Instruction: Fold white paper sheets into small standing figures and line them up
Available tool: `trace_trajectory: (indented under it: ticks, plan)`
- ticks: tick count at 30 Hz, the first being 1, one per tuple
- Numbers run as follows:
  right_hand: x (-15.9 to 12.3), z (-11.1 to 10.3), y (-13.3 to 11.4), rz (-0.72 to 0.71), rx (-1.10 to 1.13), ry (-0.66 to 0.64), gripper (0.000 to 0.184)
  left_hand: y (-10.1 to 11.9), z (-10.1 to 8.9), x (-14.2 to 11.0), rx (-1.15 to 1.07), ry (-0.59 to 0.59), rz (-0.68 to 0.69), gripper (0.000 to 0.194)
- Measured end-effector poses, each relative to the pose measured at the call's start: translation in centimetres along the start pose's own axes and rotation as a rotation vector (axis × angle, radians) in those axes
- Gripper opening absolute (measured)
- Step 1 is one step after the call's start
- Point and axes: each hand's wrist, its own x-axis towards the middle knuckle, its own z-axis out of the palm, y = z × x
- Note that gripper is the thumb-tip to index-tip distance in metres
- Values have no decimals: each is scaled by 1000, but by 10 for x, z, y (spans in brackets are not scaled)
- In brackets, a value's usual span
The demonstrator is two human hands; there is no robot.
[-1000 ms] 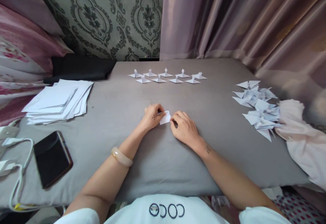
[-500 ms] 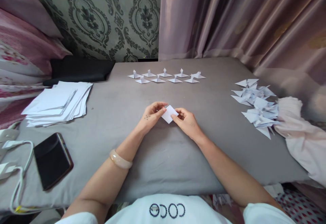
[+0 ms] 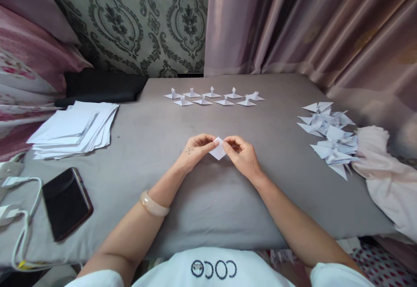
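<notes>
A small folded white paper piece is held between both my hands over the middle of the grey surface. My left hand pinches its left side with thumb and fingers closed. My right hand pinches its right corner the same way. The paper stands on a point like a diamond, slightly above the surface.
Several finished folded paper figures stand in two rows at the back. A heap of folded paper triangles lies right, beside a pale cloth. A stack of white sheets, a black phone and a white cable lie left.
Both hands have lifted the paper off the surface and turned it from lying flat to an upright diamond, with the fingers regripping its sides.
</notes>
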Motion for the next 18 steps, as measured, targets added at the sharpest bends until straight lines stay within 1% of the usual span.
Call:
trace_trajectory:
  ticks: [3,7,12,14,18]
  plan:
    - [0,-1,-2,24,31,-8,19,0,2,-1,-21,-28,0,24]
    - [0,-2,-5,84,73,-38,23,0,2,-3,15,-45,4,22]
    - [-2,0,-6,121,127,-40,23,0,1,-4,26,-61,-32,22]
    - [-3,1,-5,110,122,-45,21,0,0,-4,19,-59,-39,22]
    - [-3,3,-1,42,72,-32,17,0,0,-3,-1,-35,-31,22]
